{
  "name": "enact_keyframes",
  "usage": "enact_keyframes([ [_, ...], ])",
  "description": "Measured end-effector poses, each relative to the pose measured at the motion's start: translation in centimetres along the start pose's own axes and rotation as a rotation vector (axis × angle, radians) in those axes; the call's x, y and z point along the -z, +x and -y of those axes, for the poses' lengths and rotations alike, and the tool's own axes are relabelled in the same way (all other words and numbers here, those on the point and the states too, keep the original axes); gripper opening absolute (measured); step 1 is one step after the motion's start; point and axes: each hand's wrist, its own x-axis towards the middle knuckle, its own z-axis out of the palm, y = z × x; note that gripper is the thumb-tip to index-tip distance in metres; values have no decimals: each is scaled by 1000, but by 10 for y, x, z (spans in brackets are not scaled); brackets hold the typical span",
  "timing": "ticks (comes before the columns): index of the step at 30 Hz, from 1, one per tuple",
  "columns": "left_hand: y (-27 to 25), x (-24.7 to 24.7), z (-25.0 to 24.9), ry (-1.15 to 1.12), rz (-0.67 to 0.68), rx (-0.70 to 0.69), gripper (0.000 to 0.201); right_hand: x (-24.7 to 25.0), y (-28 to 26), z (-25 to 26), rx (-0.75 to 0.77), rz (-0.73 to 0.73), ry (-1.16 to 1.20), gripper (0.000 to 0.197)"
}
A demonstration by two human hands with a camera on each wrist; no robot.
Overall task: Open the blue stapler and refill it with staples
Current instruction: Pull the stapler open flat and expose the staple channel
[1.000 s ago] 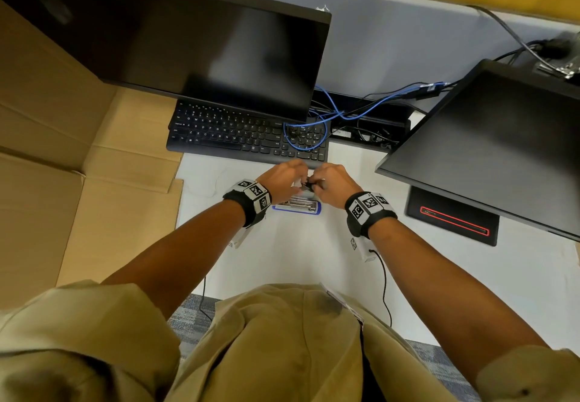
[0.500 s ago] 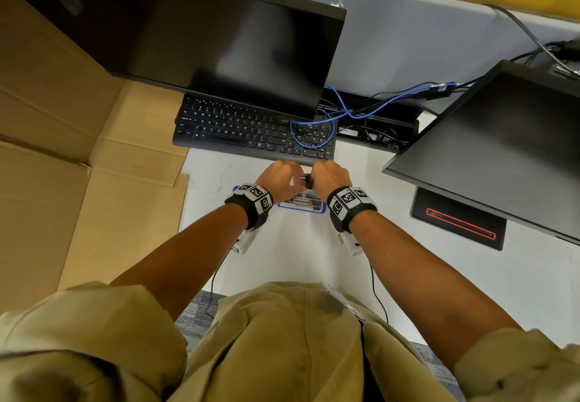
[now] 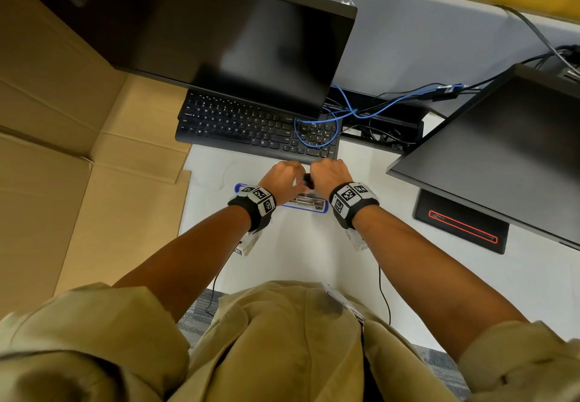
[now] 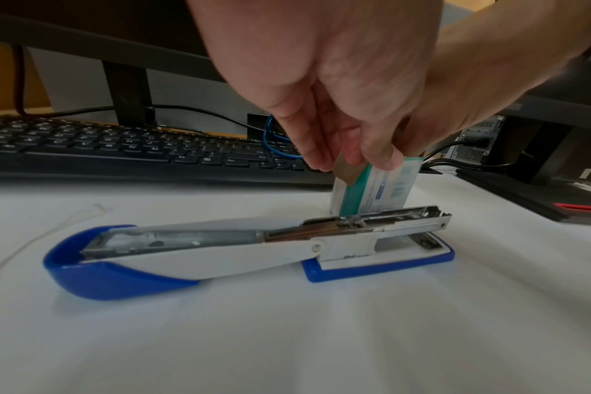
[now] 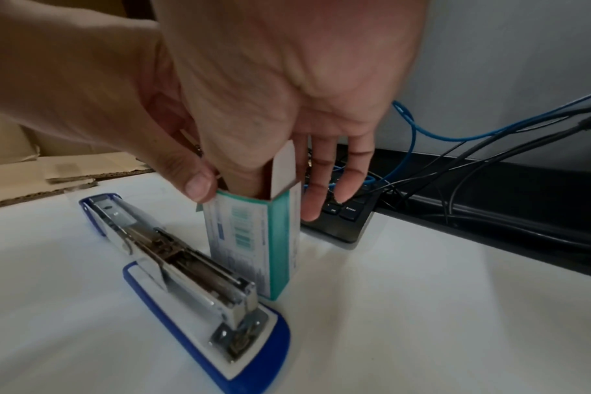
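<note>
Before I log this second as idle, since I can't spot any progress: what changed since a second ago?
Very little. The right hand and its wrist swung inward toward the left hand, ending over the blue stapler's right end. No new grip or release shows. Both hands stay at the staple box, and the opened stapler lies unmoved on the desk.

A blue-and-white plastic stapler (image 4: pixel 247 250) lies flat, folded fully open, metal magazine exposed. Just behind it stands an upright teal-and-white cardboard staple box (image 5: pixel 253 240), top flap open.

head: overhead, downward | wrists: low, close | shared: stapler (image 4: pixel 247 248)
</note>
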Motion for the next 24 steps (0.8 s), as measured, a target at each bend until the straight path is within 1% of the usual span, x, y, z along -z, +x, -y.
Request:
enact_keyframes([
  [3,-1,-2,0,14,-2,-14,20,-2,-1,-5,-24,43,67,18],
  [7,0,-4,0,25,-22,-20,17,-7,0,-10,-37,62,142,15],
  [13,-1,-5,0,25,-38,-23,16,-6,3,-10,35,31,32,22],
  [16,-2,-5,-1,21,-43,-13,18,-10,6,-12,62,38,38,18],
  [20,-3,-4,-1,23,-39,-18,17,-15,5,-20,88,89,153,13],
  [24,-4,-4,-2,32,-29,-19,15,-19,6,-21,55,90,264,13],
])
